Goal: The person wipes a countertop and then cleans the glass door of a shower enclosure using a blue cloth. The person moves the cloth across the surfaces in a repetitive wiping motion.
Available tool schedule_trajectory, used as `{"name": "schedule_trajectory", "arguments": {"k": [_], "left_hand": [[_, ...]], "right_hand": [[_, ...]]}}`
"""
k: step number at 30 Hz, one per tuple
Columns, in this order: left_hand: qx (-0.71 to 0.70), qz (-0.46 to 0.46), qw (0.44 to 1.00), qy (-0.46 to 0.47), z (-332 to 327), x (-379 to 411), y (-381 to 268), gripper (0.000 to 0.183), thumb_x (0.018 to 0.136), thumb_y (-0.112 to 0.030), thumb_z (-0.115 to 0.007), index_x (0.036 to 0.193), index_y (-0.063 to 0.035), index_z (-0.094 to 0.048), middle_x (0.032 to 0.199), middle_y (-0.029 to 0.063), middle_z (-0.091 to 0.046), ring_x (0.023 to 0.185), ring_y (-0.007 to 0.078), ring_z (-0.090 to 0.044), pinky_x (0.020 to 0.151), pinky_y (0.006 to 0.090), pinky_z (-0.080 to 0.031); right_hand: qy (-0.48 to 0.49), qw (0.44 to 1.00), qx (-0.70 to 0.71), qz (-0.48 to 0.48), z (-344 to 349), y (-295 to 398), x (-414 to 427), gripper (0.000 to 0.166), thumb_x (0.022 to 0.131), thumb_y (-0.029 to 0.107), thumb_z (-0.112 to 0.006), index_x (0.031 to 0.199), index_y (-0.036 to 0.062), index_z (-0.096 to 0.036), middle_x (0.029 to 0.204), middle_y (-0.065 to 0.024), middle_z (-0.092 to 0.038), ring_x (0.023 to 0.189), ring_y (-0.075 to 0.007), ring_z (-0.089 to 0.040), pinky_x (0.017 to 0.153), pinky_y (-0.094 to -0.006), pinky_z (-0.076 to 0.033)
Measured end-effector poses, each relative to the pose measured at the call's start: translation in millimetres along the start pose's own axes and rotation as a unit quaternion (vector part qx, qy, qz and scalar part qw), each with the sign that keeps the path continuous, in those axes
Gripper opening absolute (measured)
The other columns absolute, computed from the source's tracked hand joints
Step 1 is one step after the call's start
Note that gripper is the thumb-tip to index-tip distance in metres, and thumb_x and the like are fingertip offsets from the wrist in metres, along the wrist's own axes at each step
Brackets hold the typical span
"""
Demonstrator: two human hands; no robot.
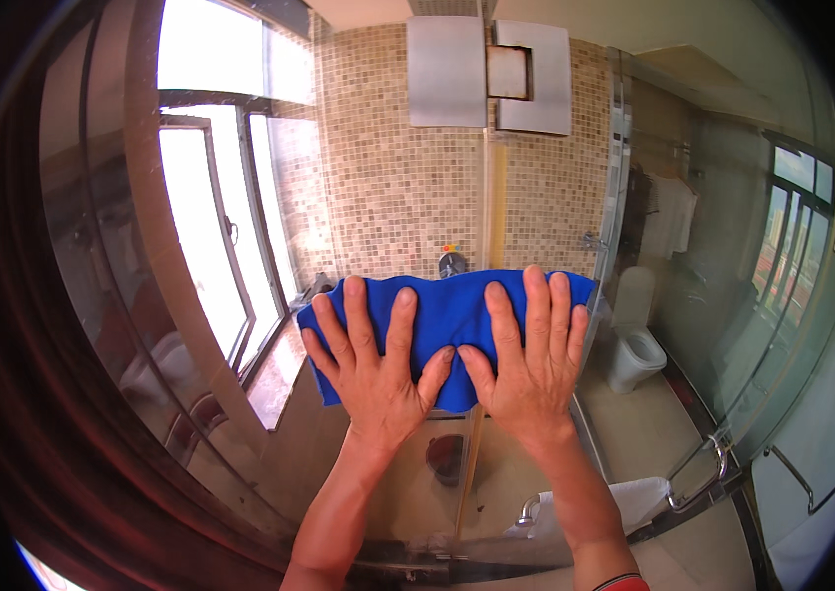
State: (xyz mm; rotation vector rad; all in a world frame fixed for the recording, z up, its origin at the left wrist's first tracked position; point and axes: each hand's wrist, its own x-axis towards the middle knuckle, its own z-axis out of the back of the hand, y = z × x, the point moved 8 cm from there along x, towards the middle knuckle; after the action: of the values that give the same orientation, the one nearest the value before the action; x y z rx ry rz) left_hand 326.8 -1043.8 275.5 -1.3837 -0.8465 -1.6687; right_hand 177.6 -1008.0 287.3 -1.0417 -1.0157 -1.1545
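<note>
A blue cloth [454,318] lies spread out flat against a clear glass shower panel [403,473]. My left hand [377,369] presses on its left half, palm down and fingers spread. On the right half my right hand [532,362] does the same, and the two thumbs almost meet at the middle. The cloth's upper edge shows just past most of the fingertips. Above the hands, a metal glass hinge [447,70] joins the panels near a vertical seam.
Through the glass I see a mosaic-tiled wall [395,162], a dark bucket [447,458] on the floor and a toilet [637,354]. An open window [203,221] is at left. A white towel [632,499] hangs on a metal bar at lower right. Dark red curtain [41,414] lines the left.
</note>
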Motion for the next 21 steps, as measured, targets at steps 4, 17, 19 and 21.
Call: {"name": "schedule_trajectory", "arguments": {"k": [4, 17, 19, 21], "left_hand": [[0.006, 0.002, 1.000, 0.004, 0.8, -4.1, -0.6, 0.069, 0.092, -0.057, -0.057, 0.148, -0.0188, -0.045, 0.160, 0.0235, -0.025, 0.148, 0.0481, -0.014, 0.116, 0.0624, -0.002], [-0.033, 0.013, 0.999, 0.007, -3.4, -6.1, 1.4, 0.066, 0.090, -0.056, -0.060, 0.145, -0.0205, -0.050, 0.160, 0.0206, -0.028, 0.148, 0.0481, -0.016, 0.114, 0.0662, -0.002], [-0.037, 0.011, 0.999, 0.002, -3.8, -7.1, -0.9, 0.066, 0.090, -0.056, -0.060, 0.145, -0.0214, -0.050, 0.159, 0.0203, -0.028, 0.148, 0.0479, -0.016, 0.113, 0.0665, -0.003], [-0.040, 0.011, 0.999, 0.006, -4.5, -7.2, -5.0, 0.065, 0.091, -0.056, -0.059, 0.145, -0.0224, -0.050, 0.159, 0.0200, -0.029, 0.148, 0.0479, -0.016, 0.114, 0.0664, -0.003]], "right_hand": [[0.010, 1.000, -0.018, -0.002, 2.3, 1.0, -3.1, 0.057, 0.096, 0.051, -0.052, 0.142, 0.0186, -0.054, 0.152, -0.0169, -0.043, 0.142, -0.0369, -0.037, 0.119, -0.0506, -0.013], [-0.008, 0.999, -0.033, 0.016, 2.1, 2.2, -3.0, 0.055, 0.093, 0.049, -0.057, 0.139, 0.0178, -0.057, 0.151, -0.0211, -0.043, 0.140, -0.0410, -0.037, 0.117, -0.0534, -0.015], [-0.012, 0.999, -0.037, 0.018, 4.1, 1.0, -4.3, 0.056, 0.093, 0.049, -0.057, 0.139, 0.0167, -0.057, 0.151, -0.0215, -0.042, 0.141, -0.0416, -0.036, 0.117, -0.0539, -0.015], [-0.021, 0.999, -0.039, 0.017, 5.6, -2.1, -4.0, 0.057, 0.093, 0.048, -0.057, 0.140, 0.0157, -0.056, 0.151, -0.0220, -0.042, 0.141, -0.0421, -0.035, 0.117, -0.0542, -0.014]]}}
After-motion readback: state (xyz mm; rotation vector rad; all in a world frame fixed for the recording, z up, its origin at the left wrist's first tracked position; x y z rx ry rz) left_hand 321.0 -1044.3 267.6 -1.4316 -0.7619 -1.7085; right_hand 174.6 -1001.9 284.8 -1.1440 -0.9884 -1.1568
